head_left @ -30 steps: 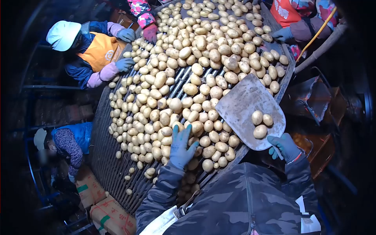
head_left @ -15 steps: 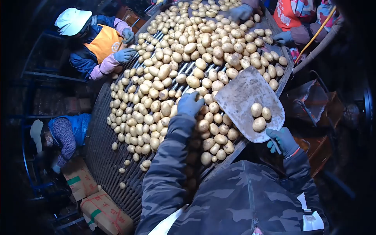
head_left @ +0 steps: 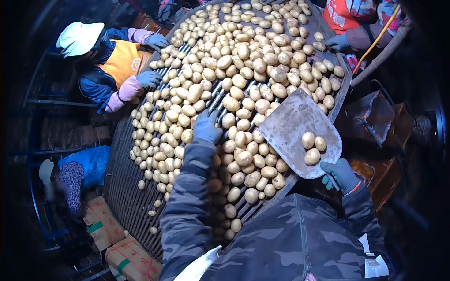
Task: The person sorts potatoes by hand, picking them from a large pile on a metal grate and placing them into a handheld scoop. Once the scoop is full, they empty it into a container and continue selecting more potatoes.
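Observation:
Many pale potatoes [head_left: 243, 159] lie heaped over a slatted metal sorting table [head_left: 126, 187]. My left hand [head_left: 206, 127], in a blue-grey glove, rests among the potatoes near the middle, its fingers apart and pointing up the table; nothing shows in its grasp. At the right, my right hand [head_left: 341, 175], gloved too, is closed round the handle of a worn flat scoop [head_left: 293, 124]. Three potatoes sit together on the scoop near its handle end. The scoop's far part lies over the right edge of the heap.
A co-worker in an orange vest [head_left: 123, 63] stands upper left, both gloved hands at the table edge. Another in blue [head_left: 93, 164] bends at the left, above taped cardboard boxes [head_left: 133, 257]. A gloved hand [head_left: 337, 42] touches the upper right edge; open bags [head_left: 375, 117] stand right.
My left hand has moved left across the heap, and potatoes have shifted toward the near edge. The scoop stays in my right hand with its three potatoes, slightly lower in view.

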The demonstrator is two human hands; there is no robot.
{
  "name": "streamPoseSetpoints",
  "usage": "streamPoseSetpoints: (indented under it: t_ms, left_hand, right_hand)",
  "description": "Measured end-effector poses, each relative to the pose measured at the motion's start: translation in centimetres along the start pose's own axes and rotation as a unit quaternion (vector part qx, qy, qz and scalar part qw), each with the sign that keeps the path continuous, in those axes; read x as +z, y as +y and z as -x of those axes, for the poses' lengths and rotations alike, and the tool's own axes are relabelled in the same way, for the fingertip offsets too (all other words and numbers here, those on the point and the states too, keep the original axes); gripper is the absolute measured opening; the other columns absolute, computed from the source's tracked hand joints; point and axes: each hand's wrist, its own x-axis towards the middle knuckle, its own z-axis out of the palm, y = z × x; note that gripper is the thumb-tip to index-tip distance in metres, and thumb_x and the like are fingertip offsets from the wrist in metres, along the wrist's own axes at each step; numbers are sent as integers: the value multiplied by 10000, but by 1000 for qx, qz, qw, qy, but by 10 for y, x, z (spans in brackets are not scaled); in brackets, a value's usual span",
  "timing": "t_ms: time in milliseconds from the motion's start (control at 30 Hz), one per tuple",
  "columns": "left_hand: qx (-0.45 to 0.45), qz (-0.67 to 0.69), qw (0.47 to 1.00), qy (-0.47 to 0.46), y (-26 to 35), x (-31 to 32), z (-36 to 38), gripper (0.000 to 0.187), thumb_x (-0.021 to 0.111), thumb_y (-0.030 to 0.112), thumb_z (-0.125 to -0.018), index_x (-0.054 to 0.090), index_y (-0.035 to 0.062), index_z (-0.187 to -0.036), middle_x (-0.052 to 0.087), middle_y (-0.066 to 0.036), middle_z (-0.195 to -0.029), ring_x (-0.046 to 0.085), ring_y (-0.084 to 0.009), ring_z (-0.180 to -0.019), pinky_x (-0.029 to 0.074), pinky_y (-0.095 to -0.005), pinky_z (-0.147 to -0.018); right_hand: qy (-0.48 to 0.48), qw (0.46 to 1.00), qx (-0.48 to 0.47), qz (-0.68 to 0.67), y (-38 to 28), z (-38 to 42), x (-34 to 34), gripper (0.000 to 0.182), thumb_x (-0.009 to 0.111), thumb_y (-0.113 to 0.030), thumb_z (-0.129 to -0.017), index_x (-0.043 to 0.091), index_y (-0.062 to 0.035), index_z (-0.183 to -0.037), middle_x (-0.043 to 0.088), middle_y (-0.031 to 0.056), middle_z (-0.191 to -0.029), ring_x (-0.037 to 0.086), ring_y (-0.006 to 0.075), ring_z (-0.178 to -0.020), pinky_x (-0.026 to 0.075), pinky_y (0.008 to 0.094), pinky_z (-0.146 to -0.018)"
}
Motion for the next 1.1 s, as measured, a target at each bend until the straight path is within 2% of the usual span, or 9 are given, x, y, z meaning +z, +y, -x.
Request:
streamPoseSetpoints:
  t_ms: [67, 200, 400, 767, 800, 900, 933, 967, 1100]
  left_hand:
    - [50, -114, 990, -64, -16, 5, 2, 535, 737, 161, -787, 648, 214, -1311, 556, -166, -1378, 523, -408, -1248, 450, -505, -1071]
    - [2, -95, 989, -116, -5, 10, -19, 484, 749, 164, -773, 654, 197, -1247, 574, -156, -1270, 512, -412, -1207, 452, -481, -1053]
    - [-58, -133, 967, -210, 16, -22, -27, 492, 761, 239, -810, 646, 205, -1287, 538, -148, -1322, 513, -395, -1248, 482, -528, -1025]
    - [-53, -112, 981, -149, 14, -7, -18, 586, 684, 249, -789, 587, 93, -1346, 547, -240, -1334, 529, -440, -1229, 452, -479, -1090]
    - [-54, -121, 982, -135, 14, -8, -14, 618, 720, 313, -760, 574, 124, -1329, 546, -200, -1342, 533, -401, -1271, 433, -571, -1079]
    - [-60, -24, 992, -106, -5, 10, -7, 615, 780, 361, -710, 601, 91, -1233, 609, -218, -1248, 599, -429, -1198, 483, -484, -1051]
    - [-86, 16, 987, -133, 10, -15, -5, 593, 757, 323, -769, 593, 83, -1286, 605, -233, -1309, 600, -400, -1241, 489, -456, -1064]
    - [-146, 143, 974, -100, 7, -13, -6, 580, 792, 320, -724, 628, 67, -1219, 653, -224, -1224, 636, -395, -1171, 511, -451, -1027]
    - [-110, 374, 921, 10, 50, -48, -1, 545, 834, 289, -733, 652, 45, -1185, 684, -187, -1111, 664, -290, -1064, 537, -396, -951]
  right_hand:
    - [1, 1000, 18, 6, -1, -1, 0, 297, 732, -278, -970, 704, 17, -976, 676, 99, -631, 604, 161, -419, 481, 286, -379]
    - [0, 1000, 10, -4, -6, 3, 4, 284, 723, -260, -975, 699, 22, -989, 673, 99, -628, 602, 161, -417, 481, 286, -381]
    - [-19, 1000, 10, 3, -10, 11, 7, 272, 719, -244, -972, 692, 26, -989, 667, 99, -618, 592, 162, -409, 467, 283, -378]
    - [-36, 999, 2, -3, 8, 20, 1, 322, 749, -260, -956, 715, 56, -904, 690, 124, -655, 627, 195, -447, 498, 313, -411]
    - [-35, 999, -2, -3, 11, 19, 1, 332, 752, -271, -953, 717, 52, -885, 692, 122, -653, 625, 193, -445, 496, 312, -412]
    - [-37, 999, -9, -5, 26, 11, -2, 370, 760, -310, -945, 723, 38, -825, 698, 120, -647, 621, 186, -445, 486, 305, -412]
    - [-44, 999, -12, -6, 26, 10, -2, 387, 759, -335, -943, 727, 25, -804, 702, 116, -644, 619, 183, -445, 479, 301, -416]
    - [-39, 999, 2, 23, 16, 17, 0, 383, 757, -343, -944, 734, 15, -812, 706, 106, -653, 625, 177, -462, 486, 307, -429]
    - [-64, 997, 14, 48, 3, 14, 4, 377, 767, -355, -936, 744, 3, -820, 714, 89, -674, 630, 169, -487, 497, 317, -452]
